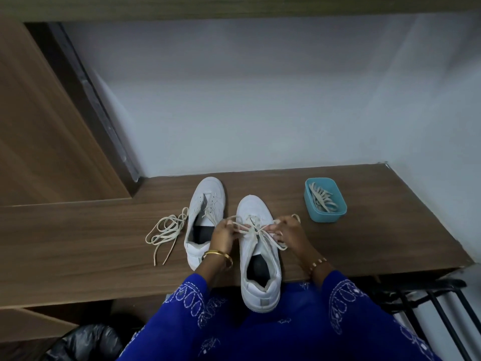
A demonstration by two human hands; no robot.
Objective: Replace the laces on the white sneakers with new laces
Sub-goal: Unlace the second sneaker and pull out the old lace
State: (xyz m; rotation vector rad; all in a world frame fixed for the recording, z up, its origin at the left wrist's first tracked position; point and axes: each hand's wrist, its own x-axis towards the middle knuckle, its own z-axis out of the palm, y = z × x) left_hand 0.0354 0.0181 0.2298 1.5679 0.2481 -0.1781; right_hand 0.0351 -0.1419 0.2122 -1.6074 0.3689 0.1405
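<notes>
Fingertips hidden among lace [256,231] loops; eyelets hard to make out. Left hand [222,234] and right hand [288,231] curled, each grip pinched on lace over near sneaker [260,259], heel overhanging worktop [78,243] edge.

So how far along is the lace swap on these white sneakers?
Partly done. The left sneaker is nearly unlaced, a loose lace beside it. Both hands, left and right, pinch the lace on the right sneaker. Laces in the blue tub remain unused.
</notes>
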